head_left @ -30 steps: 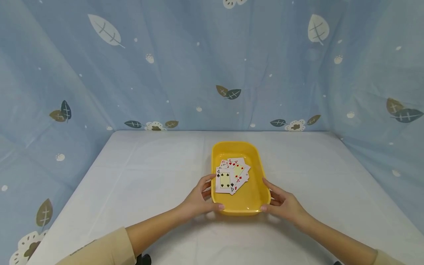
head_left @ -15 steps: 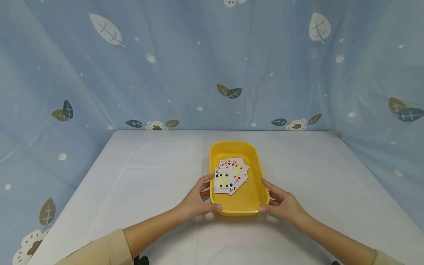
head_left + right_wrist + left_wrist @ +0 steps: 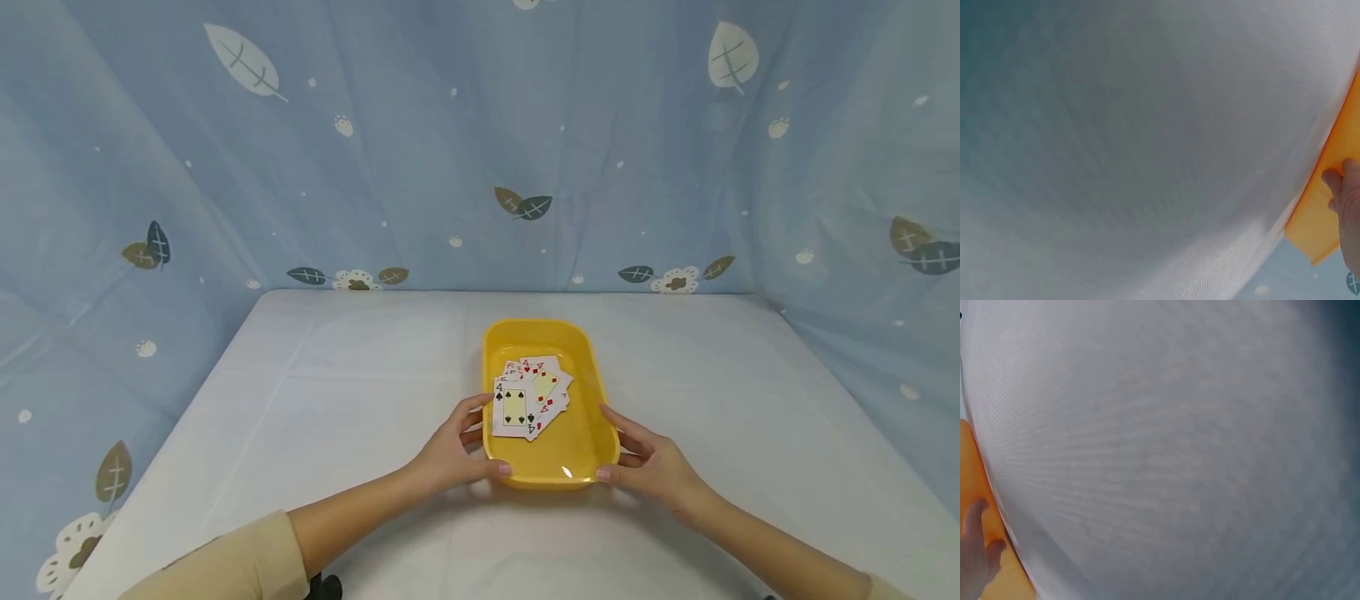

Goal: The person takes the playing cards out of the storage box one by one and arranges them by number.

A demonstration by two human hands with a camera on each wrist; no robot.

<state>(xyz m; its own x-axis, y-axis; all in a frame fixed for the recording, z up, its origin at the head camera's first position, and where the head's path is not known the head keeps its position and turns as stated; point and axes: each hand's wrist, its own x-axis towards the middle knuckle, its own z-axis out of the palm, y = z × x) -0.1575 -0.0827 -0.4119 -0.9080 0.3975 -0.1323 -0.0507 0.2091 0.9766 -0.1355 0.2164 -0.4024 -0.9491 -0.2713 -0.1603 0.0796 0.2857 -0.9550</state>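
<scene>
The shallow yellow plastic rectangular tray was gripped at its near corners: the left hand curled round the left side, the right hand round the right. Between both hands, inside the tray, a fanned pile of playing cards was lying, on the white-clothed table.

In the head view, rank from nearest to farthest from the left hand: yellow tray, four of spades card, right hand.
1. yellow tray: held at its left rim by the left hand.
2. four of spades card: inside the tray, just past the fingertips.
3. right hand: on the tray's opposite rim.
</scene>
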